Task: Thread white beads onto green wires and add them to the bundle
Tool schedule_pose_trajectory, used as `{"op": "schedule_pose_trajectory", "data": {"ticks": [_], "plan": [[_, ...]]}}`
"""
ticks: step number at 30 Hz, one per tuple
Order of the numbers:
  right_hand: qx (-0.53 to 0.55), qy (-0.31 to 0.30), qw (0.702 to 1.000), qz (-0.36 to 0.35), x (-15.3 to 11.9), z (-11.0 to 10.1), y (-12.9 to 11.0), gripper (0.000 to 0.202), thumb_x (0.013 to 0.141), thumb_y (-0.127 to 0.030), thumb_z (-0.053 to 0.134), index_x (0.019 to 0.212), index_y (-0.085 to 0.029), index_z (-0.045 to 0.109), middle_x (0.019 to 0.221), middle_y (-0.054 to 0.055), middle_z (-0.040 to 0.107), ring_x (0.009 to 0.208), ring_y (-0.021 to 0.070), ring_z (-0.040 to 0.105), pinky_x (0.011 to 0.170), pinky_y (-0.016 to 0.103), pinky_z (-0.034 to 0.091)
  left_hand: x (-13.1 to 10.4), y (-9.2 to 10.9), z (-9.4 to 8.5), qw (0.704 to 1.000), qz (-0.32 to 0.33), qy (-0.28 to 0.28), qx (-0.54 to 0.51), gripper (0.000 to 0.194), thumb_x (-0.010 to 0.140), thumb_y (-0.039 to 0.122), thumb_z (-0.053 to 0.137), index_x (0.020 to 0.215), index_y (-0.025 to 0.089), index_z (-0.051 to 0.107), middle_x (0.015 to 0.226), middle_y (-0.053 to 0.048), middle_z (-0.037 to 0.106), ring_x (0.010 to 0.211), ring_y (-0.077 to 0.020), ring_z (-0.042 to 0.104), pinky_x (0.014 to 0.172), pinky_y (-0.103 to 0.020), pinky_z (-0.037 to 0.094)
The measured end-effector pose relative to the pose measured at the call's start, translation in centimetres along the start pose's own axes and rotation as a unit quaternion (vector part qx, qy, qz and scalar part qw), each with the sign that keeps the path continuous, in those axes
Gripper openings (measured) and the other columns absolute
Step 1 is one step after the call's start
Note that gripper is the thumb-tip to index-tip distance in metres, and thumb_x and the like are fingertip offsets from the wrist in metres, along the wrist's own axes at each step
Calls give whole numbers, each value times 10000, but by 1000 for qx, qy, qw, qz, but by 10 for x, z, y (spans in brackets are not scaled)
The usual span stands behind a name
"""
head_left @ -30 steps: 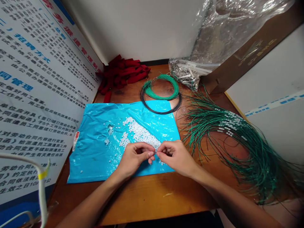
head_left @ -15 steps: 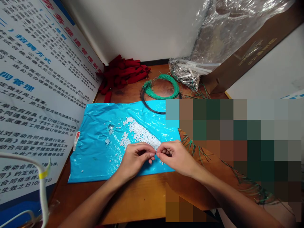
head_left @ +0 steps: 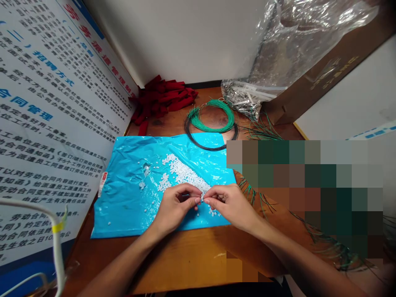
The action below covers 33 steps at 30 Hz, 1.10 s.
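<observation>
My left hand (head_left: pixel 175 206) is closed in a pinch, thumb against forefinger. Fingertip to fingertip with it, my right hand (head_left: pixel 225 202) also pinches. A tiny white piece (head_left: pixel 202 198) shows at the right fingertips; what the left fingers grip is too small to make out. Both hands hover over the near part of a blue plastic bag (head_left: pixel 123 206) lying flat on the wooden table (head_left: pixel 185 260). Just beyond the fingers, a heap of small white pieces (head_left: pixel 185 174) is spread across the bag, with a few scattered to the left.
Behind the bag lie a green wire coil (head_left: pixel 227 117), a black wire coil (head_left: pixel 204 146) and red fabric strips (head_left: pixel 170 95). A clear bag of metal parts (head_left: pixel 243 99) leans by a brown box (head_left: pixel 309 82). Loose green strands (head_left: pixel 266 202) hang rightward. A white bent tube (head_left: pixel 57 251) stands left.
The view has shifted slightly. Both hands stay pinched together at nearly the same place; a white piece now shows more clearly between the fingertips.
</observation>
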State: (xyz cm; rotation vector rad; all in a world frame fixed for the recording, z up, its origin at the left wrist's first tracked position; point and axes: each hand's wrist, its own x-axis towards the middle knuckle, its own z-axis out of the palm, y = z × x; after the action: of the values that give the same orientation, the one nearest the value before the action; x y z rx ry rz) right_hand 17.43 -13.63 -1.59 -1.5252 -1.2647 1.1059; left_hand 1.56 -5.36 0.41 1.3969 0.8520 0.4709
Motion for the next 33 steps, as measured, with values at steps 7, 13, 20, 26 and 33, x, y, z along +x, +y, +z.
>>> {"op": "schedule_pose_trajectory", "data": {"ticks": [7, 13, 20, 26, 33], "plan": [[48, -9, 999, 21, 0, 2, -2, 90, 805, -226, 608, 857, -160, 638, 605, -1, 608, 522, 105, 522, 486, 216, 394, -1, -3, 0, 999, -21, -11, -28, 115, 717, 189, 723, 797, 121, 677, 656, -21, 654, 559, -117, 591, 561, -230, 491], [-15, 5, 1000, -7, 0, 3, 1, 77, 802, -215, 598, 799, -159, 651, 565, -21, 552, 498, 90, 460, 467, 209, 353, -1, -2, 1, 1000, -15, 18, 1, 106, 687, 177, 746, 761, 124, 692, 710, -30, 677, 622, -119, 601, 579, -208, 486], [-7, 8, 1000, -12, -2, 5, -1, 50, 790, -177, 591, 800, -158, 637, 561, -32, 533, 481, 77, 417, 447, 201, 313, -1, -3, 1, 997, -45, 17, -61, 182, 667, 188, 764, 803, 118, 666, 618, -27, 693, 523, -152, 645, 551, -256, 533], [23, -9, 999, -33, -3, 3, -3, 75, 818, -179, 594, 893, -178, 595, 589, -42, 550, 509, 83, 449, 476, 200, 335, -2, -2, 0, 995, -56, 16, -82, 209, 647, 179, 781, 809, 114, 666, 641, -52, 724, 511, -173, 669, 547, -268, 551], [20, -23, 999, -40, -3, 2, -1, 71, 823, -179, 602, 891, -181, 582, 620, -29, 595, 523, 89, 478, 488, 200, 349, -4, -2, 2, 998, -26, 23, -54, 162, 674, 187, 760, 797, 128, 673, 626, -32, 710, 531, -165, 665, 566, -265, 544]]}}
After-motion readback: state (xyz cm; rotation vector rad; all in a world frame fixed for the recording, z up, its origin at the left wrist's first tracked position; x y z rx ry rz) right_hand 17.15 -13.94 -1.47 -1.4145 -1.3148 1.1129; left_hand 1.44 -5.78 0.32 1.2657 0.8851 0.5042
